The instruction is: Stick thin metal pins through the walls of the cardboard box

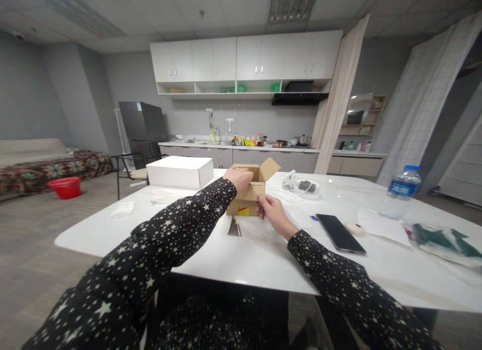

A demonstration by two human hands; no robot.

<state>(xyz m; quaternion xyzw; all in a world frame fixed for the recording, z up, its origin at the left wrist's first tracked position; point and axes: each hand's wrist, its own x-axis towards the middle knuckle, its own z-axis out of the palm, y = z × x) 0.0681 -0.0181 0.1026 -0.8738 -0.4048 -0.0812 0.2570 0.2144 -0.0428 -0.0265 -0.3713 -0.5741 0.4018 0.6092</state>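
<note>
A small brown cardboard box (248, 195) with open flaps stands on the white table (233, 254), a yellow and red label on its near side. My left hand (239, 178) reaches over the box's top, fingers curled down into the opening; what they hold, if anything, is hidden. My right hand (273, 213) grips the box's near right corner, thumb on the front face. A bundle of thin dark sticks (234, 227) lies on the table just in front of the box.
A white closed box (179, 171) stands at the table's far left. A black phone (340, 233), a water bottle (400, 192), a green-printed plastic bag (444, 242) and white cables (303, 186) lie to the right. A kitchen counter runs behind.
</note>
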